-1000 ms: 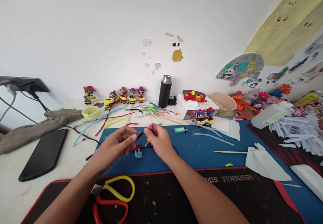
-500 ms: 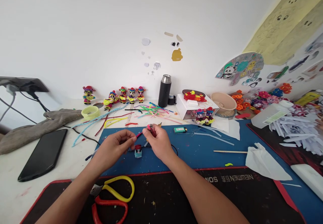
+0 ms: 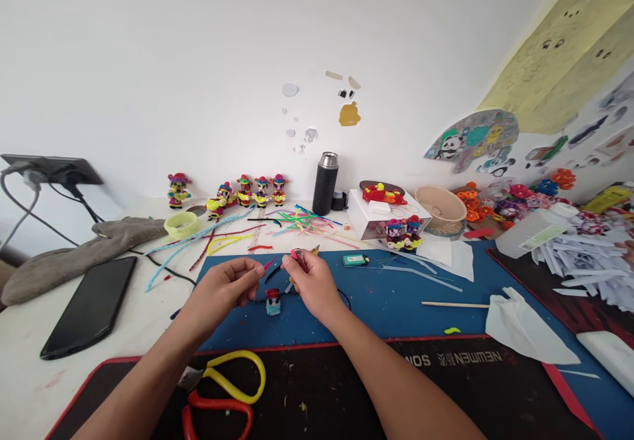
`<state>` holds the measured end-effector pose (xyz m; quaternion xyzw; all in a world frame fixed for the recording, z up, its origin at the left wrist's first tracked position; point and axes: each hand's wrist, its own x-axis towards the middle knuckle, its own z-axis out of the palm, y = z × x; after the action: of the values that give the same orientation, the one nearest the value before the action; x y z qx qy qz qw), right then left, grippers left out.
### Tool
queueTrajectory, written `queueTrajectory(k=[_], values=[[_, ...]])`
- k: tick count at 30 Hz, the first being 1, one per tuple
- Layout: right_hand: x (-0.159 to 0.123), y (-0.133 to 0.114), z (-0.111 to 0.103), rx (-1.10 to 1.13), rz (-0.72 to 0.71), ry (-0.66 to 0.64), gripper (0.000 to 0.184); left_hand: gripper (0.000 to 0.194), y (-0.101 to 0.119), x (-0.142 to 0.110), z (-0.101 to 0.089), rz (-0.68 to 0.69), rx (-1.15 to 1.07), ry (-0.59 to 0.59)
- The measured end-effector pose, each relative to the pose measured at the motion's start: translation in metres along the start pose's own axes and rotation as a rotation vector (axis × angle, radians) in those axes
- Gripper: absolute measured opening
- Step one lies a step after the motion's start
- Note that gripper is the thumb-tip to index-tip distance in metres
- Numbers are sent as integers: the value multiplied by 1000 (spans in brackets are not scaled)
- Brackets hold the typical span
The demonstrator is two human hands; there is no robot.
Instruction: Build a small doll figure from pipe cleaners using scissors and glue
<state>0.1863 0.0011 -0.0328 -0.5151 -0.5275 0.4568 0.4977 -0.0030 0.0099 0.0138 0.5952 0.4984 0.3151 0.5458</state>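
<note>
My left hand (image 3: 228, 288) pinches a short magenta strip (image 3: 269, 264), like a bit of pipe cleaner, between thumb and fingers. Just to its right, my right hand (image 3: 312, 280) is closed around a small pink-red lighter (image 3: 298, 255), its lower part hidden by the fingers. The strip's tip is a little apart from the lighter. On the blue mat between my hands stands a tiny doll head (image 3: 273, 302) with a red hat and a light blue lower part. A tool with a pointed tip (image 3: 316, 250) is mostly covered by my right hand.
Scissors (image 3: 235, 380) with yellow and red handles lie on the black mat (image 3: 317, 394). Behind are loose pipe cleaners (image 3: 307, 220), finished dolls (image 3: 261, 192), a black flask (image 3: 325, 185) and a white box (image 3: 369, 219). A phone (image 3: 89, 308) lies left; a wooden stick (image 3: 454, 304) right.
The magenta strip reached across to my right hand; now my left hand has drawn it slightly left, leaving a gap. The view has tilted up a little.
</note>
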Motion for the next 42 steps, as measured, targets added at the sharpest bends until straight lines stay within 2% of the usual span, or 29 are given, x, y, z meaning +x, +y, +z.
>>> queueTrajectory(k=[10,19,25,34,42], values=[[-9,-10,3,-34,-71,-126,50,49,-4,2,0,29,-29,29],[-12,-14,4,-133,-63,-159,57,48,-4,1,0,34,-25,19],[-13,-13,4,-184,-85,-146,60,46,-5,2,0,25,-65,8],[-12,-10,6,-318,-94,-101,51,43,-11,3,0,41,-46,-23],[-12,-12,5,-322,-101,-98,50,43,-9,1,0,39,-14,-52]])
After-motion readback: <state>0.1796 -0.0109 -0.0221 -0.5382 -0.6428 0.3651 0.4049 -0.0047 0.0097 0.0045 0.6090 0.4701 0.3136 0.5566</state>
